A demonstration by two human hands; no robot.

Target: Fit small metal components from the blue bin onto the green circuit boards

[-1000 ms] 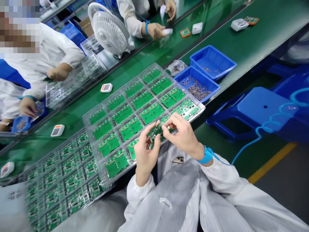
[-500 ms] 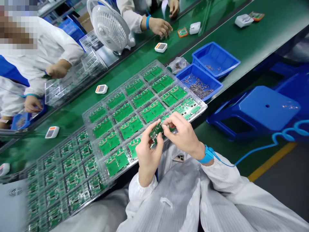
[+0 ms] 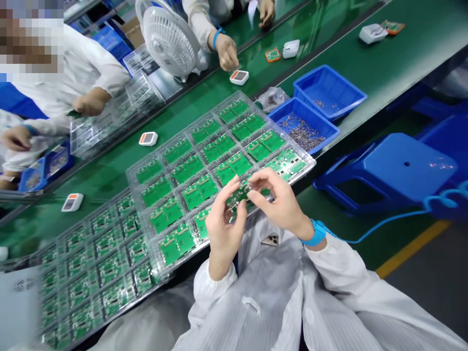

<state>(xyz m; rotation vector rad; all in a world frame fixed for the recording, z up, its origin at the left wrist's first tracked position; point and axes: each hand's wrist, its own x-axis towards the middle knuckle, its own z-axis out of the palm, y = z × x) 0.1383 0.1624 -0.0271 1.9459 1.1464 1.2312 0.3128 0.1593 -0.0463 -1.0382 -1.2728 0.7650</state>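
My left hand (image 3: 226, 222) grips a small green circuit board (image 3: 239, 194) between thumb and fingers, above the front edge of a clear plastic tray (image 3: 144, 222). On the board's right end, the thumb and fingertips of my right hand (image 3: 276, 200) are closed; whether a small part sits between them I cannot make out. Green circuit boards (image 3: 183, 195) fill the tray's compartments around my hands. A blue wrist strap (image 3: 315, 233) with a coiled cord is on my right wrist.
Two blue bins (image 3: 307, 127) hold small metal parts, beside a plastic bag (image 3: 272, 97). A second tray of boards (image 3: 106, 263) lies left. White devices with orange trim (image 3: 148, 139) lie on the green conveyor. Across it are a fan (image 3: 170, 44) and co-workers' hands (image 3: 227, 52). A blue stool (image 3: 405, 163) stands right.
The white devices have shifted left along the conveyor. A co-worker's hand across has moved left and down to one of them. My hands hold nearly the same place, right fingers slightly spread.
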